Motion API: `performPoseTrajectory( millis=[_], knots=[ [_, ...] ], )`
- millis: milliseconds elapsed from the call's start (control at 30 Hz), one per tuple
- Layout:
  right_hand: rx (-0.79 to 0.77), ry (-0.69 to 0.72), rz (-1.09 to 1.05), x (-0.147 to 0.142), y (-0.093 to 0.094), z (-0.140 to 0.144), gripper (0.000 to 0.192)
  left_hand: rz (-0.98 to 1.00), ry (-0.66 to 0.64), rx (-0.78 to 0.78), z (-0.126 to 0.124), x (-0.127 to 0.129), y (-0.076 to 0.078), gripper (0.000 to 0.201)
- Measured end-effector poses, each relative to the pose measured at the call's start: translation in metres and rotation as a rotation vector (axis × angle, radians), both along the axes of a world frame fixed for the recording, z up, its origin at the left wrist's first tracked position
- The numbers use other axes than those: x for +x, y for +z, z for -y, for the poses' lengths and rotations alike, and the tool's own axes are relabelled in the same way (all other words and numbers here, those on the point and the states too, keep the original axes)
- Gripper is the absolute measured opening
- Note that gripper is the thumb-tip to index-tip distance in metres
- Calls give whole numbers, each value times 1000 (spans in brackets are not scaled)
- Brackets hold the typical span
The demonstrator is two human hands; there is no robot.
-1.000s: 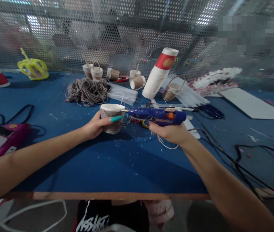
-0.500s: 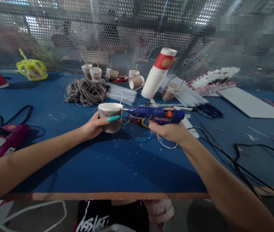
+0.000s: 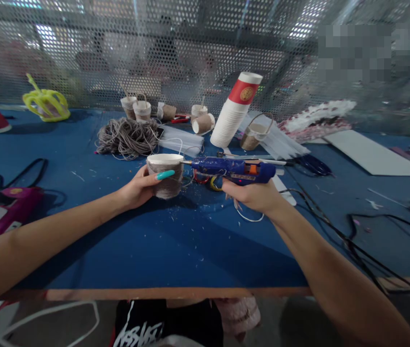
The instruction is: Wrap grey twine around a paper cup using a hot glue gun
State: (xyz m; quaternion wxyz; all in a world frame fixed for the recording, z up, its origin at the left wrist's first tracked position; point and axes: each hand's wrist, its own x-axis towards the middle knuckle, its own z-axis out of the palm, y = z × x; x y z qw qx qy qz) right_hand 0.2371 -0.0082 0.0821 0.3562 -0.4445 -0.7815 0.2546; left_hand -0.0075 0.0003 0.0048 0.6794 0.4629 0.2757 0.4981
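Observation:
My left hand (image 3: 143, 187) is wrapped round a paper cup (image 3: 165, 185) covered in grey cord, its white rim facing up. The thumb lies across the cup's near side; the other fingers are mostly hidden behind it. In my right hand (image 3: 250, 195) is a blue hot glue gun (image 3: 219, 167) with an orange switch. Its metal nozzle points left and meets the cup's right side just under the rim. A white cord end rises behind the cup. Scissors with red and yellow handles (image 3: 215, 183) lie partly hidden beneath the glue gun.
Behind the cup sit a heap of grey cord (image 3: 128, 137), clear glue sticks (image 3: 181, 140) and several small wrapped cups. A tall stack of paper cups (image 3: 232, 113) leans at the back. To the left lies a magenta glue gun (image 3: 13, 207); black cables (image 3: 330, 224) cross the right side.
The thumb of my left hand has shifted slightly left on the cup. The glue gun's nozzle stays at the rim, and the whole view has drifted a little.

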Motion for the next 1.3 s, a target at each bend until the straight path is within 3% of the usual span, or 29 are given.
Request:
performPoseTrajectory(
  millis=[633,1100,1300],
  knots=[
    [-2,-17,-32,-4,10,5,26,81,-3,-96,-5,-7,-9,60],
    [-29,-10,-17,2,6,2,26,133,-65,-92,-7,-11,-13,60],
    [2,3,-28,0,7,2,27,128,-30,-107,-7,-11,-14,68]
  ],
)
